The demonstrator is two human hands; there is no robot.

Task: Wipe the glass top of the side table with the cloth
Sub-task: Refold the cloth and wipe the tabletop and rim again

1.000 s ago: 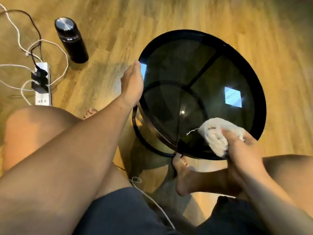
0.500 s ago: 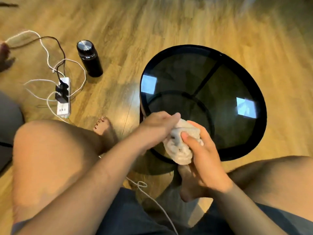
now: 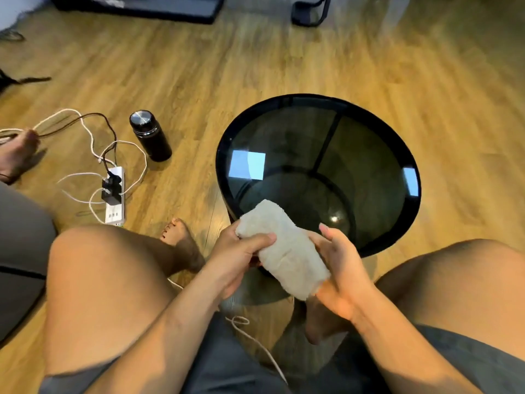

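Note:
The round side table point(image 3: 413, 211) has a dark smoked-glass top in a black rim and stands on the wood floor in front of my knees. A folded off-white cloth point(image 3: 284, 248) is held above the table's near edge. My left hand point(image 3: 238, 257) grips the cloth's left end, thumb across its top. My right hand point(image 3: 341, 268) cups the cloth's right end from beneath, fingers spread. The cloth hides the nearest part of the rim.
A black flask point(image 3: 150, 135) stands on the floor left of the table. A white power strip point(image 3: 115, 199) with tangled cables lies further left. Another person's foot point(image 3: 17, 155) is at the left edge. My bare knees flank the table.
My left hand left the table rim and joined the right at the cloth. The crumpled cloth came off the glass and is now folded flat between both hands. The camera tilted up.

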